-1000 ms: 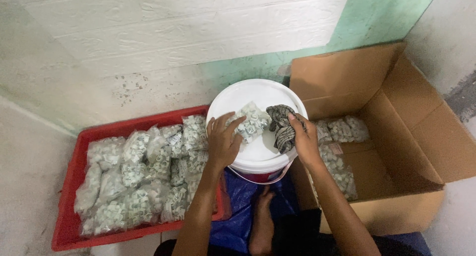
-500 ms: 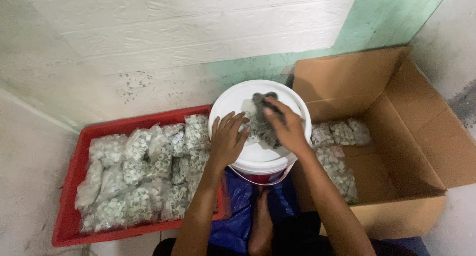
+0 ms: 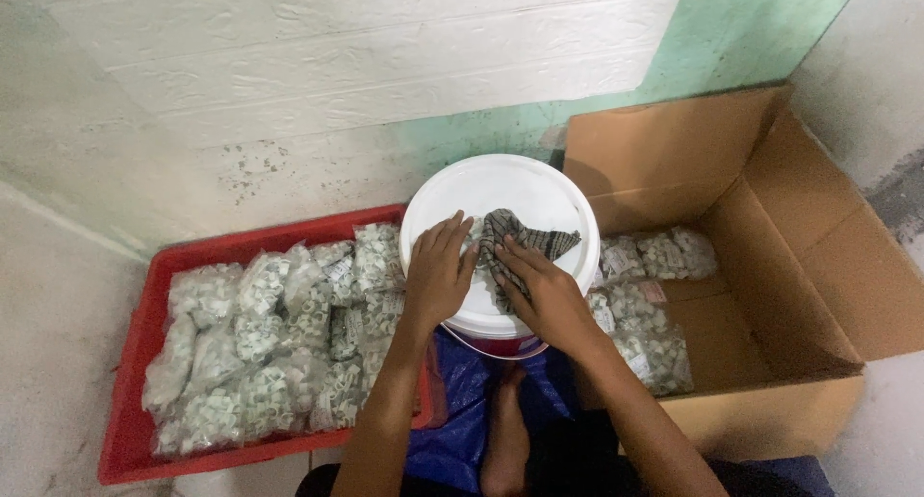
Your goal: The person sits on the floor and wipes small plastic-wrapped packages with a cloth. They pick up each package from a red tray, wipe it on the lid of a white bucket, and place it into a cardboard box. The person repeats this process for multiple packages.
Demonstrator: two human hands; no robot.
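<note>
The person's right hand (image 3: 551, 300) now lies flat on a dark checked cloth (image 3: 520, 237), fingers spread and pressing it down onto the white bucket lid (image 3: 500, 184); a second ago that hand held the cloth bunched up above the lid's right side, so the cloth has come down and been pulled toward the middle. The left hand (image 3: 438, 274) rests open beside it, palm down on the lid, its fingertips touching a small clear bag of pale ring-shaped parts (image 3: 474, 233) that is almost hidden under the cloth's edge. Earlier this bag lay in plain sight between the two hands; now only a sliver shows, which suggests the cloth is being worked over it, the wiping or covering well under way. Neither hand grips anything: both are splayed and pressing. The lid sits on a bucket with a red body (image 3: 496, 345) just visible below its rim. To the left, a red plastic crate (image 3: 130, 430) holds many similar filled bags (image 3: 279, 333), and to the right an open cardboard box (image 3: 760, 266) holds a smaller group of them (image 3: 645, 295) along its near-left side. Crate, box and their contents look unchanged from the earlier views. A bare foot (image 3: 505, 439) rests on blue sheeting (image 3: 457, 420) below the bucket.
</note>
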